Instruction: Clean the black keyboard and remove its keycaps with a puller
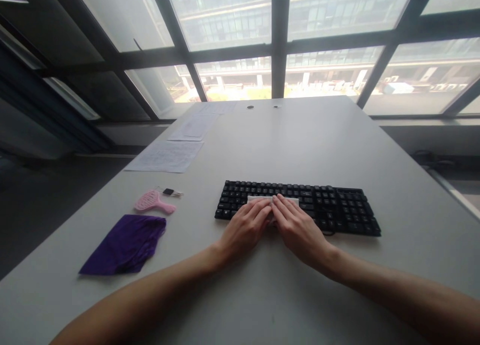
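1. While both my hands rest on the keyboard [298, 208], they press a white wipe [273, 201] flat on the keys.
2. My left hand [245, 228] and my right hand [298, 228] lie side by side, fingers straight and close together, the fingertips on the wipe.
3. The wipe lies just ahead of my fingertips, its long side along the key rows, equally near to both hands.
4. A purple cloth [125, 244] and a pink brush [153, 202] lie well apart, on the left of the table [300, 145].

Your keyboard [298, 207] was black, and the wipe [273, 200] across its keys was white. You had a purple cloth [125, 245] and a pink brush [153, 202] on the pale grey table [300, 145]; the papers [167, 156] looked white, perhaps faintly printed.
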Action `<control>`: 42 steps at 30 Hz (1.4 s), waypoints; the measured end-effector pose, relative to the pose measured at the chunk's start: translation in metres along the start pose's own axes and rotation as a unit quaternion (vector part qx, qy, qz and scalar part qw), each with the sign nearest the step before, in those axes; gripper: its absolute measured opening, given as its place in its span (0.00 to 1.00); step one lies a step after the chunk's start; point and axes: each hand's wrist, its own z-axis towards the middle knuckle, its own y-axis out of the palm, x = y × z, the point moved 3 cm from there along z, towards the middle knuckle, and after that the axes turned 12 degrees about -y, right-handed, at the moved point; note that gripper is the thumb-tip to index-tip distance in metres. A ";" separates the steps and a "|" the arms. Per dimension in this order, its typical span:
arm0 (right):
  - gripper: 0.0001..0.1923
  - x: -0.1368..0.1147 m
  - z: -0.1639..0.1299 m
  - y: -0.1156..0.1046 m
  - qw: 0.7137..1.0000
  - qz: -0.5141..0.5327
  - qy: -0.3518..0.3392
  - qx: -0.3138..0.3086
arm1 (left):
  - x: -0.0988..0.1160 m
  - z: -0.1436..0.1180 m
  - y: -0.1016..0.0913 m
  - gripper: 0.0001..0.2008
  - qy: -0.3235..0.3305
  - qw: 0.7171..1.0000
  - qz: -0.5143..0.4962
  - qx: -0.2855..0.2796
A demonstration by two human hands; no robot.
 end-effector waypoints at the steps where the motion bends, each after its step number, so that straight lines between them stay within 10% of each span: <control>1: 0.28 -0.001 0.000 0.001 1.000 -0.004 0.002 -0.006 | -0.002 -0.001 0.001 0.19 -0.001 1.000 0.010 -0.002; 42: 0.35 -0.007 0.008 0.012 0.997 -0.035 0.064 -0.036 | -0.023 -0.008 0.011 0.30 0.012 0.989 0.141 -0.033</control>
